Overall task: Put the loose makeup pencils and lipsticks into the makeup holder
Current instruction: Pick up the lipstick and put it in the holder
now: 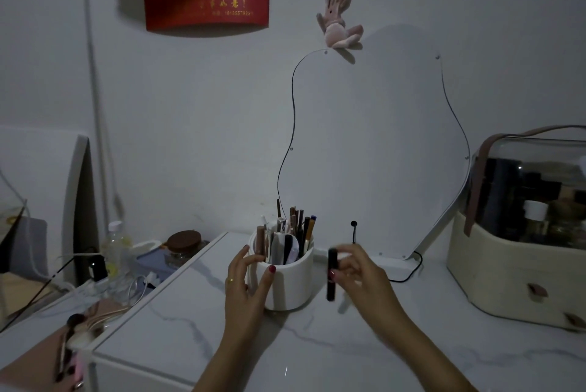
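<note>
Left hand (245,283) cups the white makeup holder (285,277) near the desk's (348,350) back edge, likely steadying it, while right hand (355,271) pinches 1 black lipstick (331,274) upright beside it, ready to drop in.

The left hand (245,280) cups the left side of the makeup holder (285,277), thumb across its front. Just right of the holder, the right hand (358,271) pinches an upright black lipstick (331,274).

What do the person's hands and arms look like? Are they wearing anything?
Both forearms are bare, with no sleeves showing. The left hand wears a thin gold ring, and its thumbnail is painted red. The right hand shows no ring that I can see.
</note>
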